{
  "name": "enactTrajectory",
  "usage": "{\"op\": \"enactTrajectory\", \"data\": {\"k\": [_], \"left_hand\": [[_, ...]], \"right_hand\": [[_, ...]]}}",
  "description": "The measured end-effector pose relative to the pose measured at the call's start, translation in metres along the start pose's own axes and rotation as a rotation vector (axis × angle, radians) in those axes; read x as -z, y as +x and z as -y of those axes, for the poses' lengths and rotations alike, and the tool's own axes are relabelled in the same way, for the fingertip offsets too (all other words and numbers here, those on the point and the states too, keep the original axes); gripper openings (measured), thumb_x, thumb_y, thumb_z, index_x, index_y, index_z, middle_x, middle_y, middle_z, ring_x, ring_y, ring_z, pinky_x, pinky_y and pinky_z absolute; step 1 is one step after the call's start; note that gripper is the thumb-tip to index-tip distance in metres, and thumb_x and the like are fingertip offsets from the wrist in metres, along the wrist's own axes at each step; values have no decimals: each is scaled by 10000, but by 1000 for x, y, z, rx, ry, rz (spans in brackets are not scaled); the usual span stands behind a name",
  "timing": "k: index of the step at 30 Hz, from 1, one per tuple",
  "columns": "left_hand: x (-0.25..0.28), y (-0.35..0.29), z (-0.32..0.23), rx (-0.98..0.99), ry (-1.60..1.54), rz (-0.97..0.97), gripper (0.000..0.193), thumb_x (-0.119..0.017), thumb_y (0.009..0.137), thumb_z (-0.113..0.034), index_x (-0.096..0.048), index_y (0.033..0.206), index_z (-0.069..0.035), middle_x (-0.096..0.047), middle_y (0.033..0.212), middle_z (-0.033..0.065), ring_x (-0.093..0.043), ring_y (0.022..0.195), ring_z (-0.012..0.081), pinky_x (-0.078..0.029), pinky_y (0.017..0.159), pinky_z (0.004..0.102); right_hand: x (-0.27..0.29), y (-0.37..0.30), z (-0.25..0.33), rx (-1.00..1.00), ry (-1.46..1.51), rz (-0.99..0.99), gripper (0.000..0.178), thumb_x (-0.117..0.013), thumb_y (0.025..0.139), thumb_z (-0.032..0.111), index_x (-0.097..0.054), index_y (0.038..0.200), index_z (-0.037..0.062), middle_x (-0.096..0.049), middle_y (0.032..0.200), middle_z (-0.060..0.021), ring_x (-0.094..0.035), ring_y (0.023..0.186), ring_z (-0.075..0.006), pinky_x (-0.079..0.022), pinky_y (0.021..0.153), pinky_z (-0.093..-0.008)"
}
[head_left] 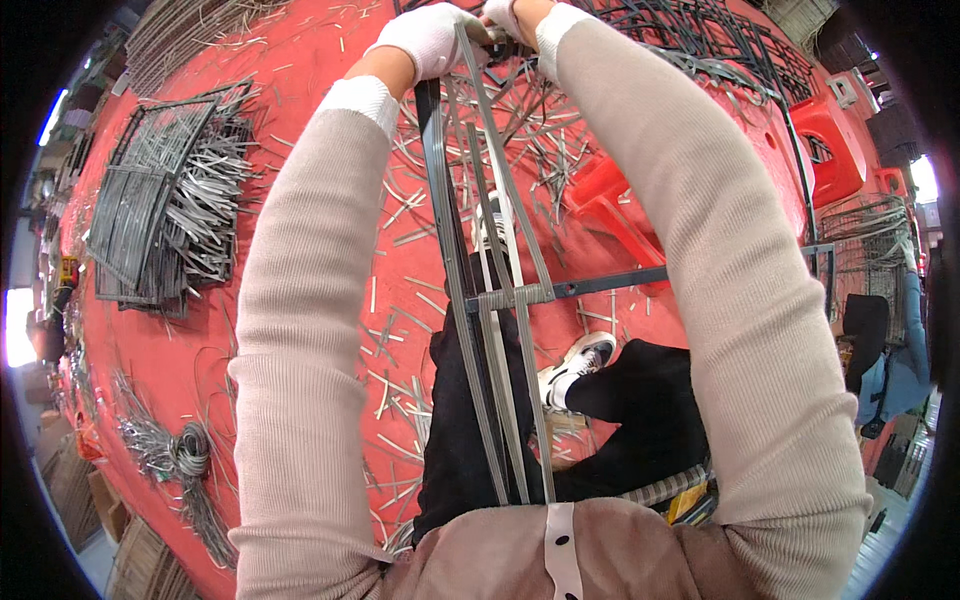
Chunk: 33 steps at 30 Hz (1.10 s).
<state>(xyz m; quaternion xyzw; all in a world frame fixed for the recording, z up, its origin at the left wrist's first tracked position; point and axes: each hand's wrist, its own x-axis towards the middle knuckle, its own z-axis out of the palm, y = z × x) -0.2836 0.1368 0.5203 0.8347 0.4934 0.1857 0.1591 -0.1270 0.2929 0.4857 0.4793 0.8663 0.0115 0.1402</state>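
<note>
My two hands meet at the far end of a dark metal frame [620,280] that stretches from there toward my lap. Grey flat strips [500,165] run along it and wrap around its crossbar. In a white glove with bare fingertips, my left hand [435,40] is closed around the strips at the far corner. My right hand [515,18], also gloved, sits close beside it at the top edge. Its fingers are bent inward, largely hidden by the wrist and the picture's rim, so what they pinch cannot be made out.
Strip offcuts litter the red floor [400,300]. A stack of woven frames [150,200] lies at left, with a tied strip bundle [190,450] nearer. Red plastic stools [825,150] stand at right, and dark metal frames [700,40] are piled at the back. A person [890,375] is at far right.
</note>
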Motion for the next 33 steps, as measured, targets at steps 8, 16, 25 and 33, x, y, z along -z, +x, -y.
{"op": "enactTrajectory", "data": {"k": [8,16,25,33], "left_hand": [[3,20,5,53,-120,126,192,-743,788,-108,-802,967,-72,-768,822,81,-696,710,211,-555,697,353],[9,46,36,-84,114,394,246,-741,802,-136,-779,1038,-80,-773,922,102,-692,785,209,-554,737,376],[17,50,14,-278,337,451,295,-687,830,-200,-763,1103,-120,-769,1018,137,-736,914,304,-573,817,410],[-1,11,8,-16,486,169,326,-705,843,-381,-767,1142,-266,-773,1088,22,-705,1104,215,-396,1095,579]], "right_hand": [[-3,-204,47,181,284,-940,279,-577,974,327,-737,1020,104,-707,910,-198,-692,838,-388,-568,752,-487],[-54,-180,97,-156,1470,-360,437,-639,972,276,-589,1316,11,-705,1143,-207,-683,1033,-266,-517,909,-370],[-60,-185,90,-273,1632,-316,399,-613,943,185,-623,1307,20,-684,988,-92,-622,850,-156,-515,738,-351],[-68,-165,96,-222,1289,-400,386,-582,955,404,-753,1136,109,-727,1014,-149,-706,935,-324,-548,812,-421]]}}
